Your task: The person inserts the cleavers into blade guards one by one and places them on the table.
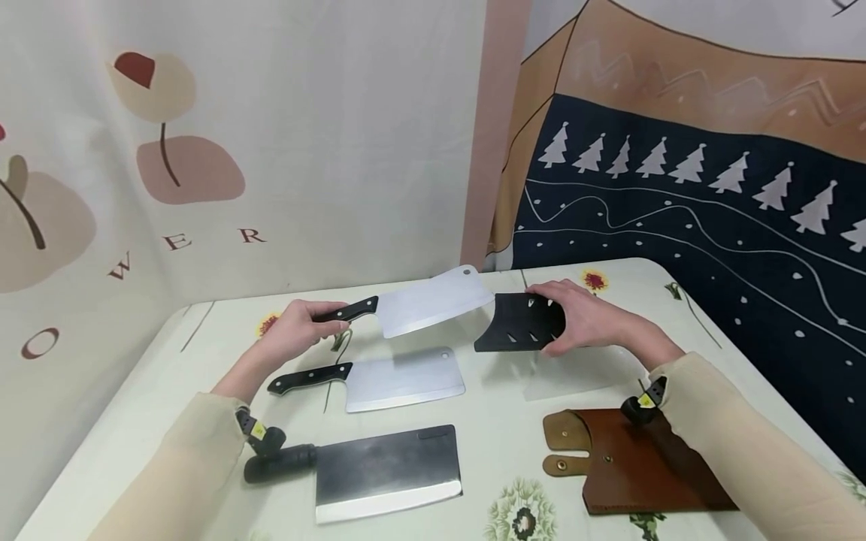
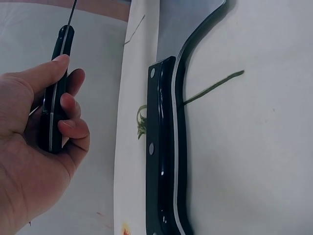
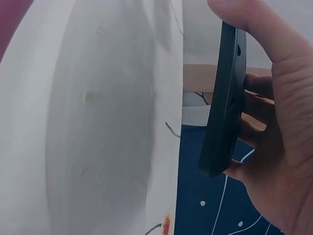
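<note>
The left hand point(image 1: 294, 332) has its fingers curled round the black handle of a raised cleaver point(image 1: 433, 302), held above the far part of the tabletop point(image 1: 497, 421). To its right, the right hand point(image 1: 588, 319) grips a black sheath point(image 1: 517, 327) between fingers and thumb; whether blade and sheath touch is unclear. Nearer lie a second cleaver point(image 1: 404, 381), then a dark cleaver point(image 1: 387, 467); near right, a leather sheath point(image 1: 649, 469).

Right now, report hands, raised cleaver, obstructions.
Left hand holds raised cleaver by handle. Right hand holds black sheath. Blade end at sheath; nothing visible between.
</note>
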A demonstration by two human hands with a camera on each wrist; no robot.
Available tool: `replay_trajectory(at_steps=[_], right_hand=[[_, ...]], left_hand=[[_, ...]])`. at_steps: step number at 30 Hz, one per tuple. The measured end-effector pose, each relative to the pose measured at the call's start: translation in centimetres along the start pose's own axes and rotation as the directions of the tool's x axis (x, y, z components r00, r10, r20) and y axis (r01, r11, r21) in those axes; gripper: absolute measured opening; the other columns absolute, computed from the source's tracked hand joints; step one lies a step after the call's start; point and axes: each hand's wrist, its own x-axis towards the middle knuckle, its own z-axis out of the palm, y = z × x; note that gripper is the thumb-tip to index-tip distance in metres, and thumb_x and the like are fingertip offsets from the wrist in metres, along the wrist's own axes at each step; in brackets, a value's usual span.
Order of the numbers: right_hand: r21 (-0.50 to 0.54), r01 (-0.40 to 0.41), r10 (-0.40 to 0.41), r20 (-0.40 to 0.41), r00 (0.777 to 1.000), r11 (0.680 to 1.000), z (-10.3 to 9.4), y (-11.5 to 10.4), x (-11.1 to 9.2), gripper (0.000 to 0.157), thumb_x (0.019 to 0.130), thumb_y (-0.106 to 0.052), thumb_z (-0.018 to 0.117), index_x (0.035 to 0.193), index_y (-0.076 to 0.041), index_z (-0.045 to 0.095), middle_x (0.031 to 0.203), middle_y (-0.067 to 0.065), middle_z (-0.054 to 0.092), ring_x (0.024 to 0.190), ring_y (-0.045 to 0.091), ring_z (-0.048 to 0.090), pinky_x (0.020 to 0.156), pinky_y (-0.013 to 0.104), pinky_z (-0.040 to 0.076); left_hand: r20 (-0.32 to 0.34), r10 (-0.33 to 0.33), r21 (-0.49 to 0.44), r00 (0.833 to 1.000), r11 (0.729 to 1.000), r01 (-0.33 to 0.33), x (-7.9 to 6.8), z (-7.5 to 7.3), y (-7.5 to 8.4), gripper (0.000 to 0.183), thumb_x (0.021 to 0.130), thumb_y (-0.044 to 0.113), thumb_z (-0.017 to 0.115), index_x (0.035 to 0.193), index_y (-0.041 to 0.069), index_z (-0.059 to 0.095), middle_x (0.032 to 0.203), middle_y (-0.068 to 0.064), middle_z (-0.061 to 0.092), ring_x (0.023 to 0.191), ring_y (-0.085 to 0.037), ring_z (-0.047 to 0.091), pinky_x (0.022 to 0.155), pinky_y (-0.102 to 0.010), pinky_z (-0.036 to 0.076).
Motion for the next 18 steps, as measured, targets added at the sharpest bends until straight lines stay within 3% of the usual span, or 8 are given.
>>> replay_trajectory(at_steps=[18], right_hand=[[0.085, -0.037, 0.037, -0.002, 0.999, 0.996, 0.17, 0.17, -0.05, 0.097, 0.072, -0.034, 0.091, 0.153, -0.006, 0.044, 0.151, 0.024, 0.044, 0.132, 0.042, 0.041, 0.104, 0.068, 0.039]], left_hand=[[-0.01, 0.0, 0.014, 1.0, 1.0, 0.0, 0.03, 0.39, -0.2, 0.047, 0.098, 0.02, 0.071, 0.14, 0.0, 0.062, 0.105, -0.018, 0.069, 0.083, -0.03, 0.051, 0.065, -0.034, 0.039]])
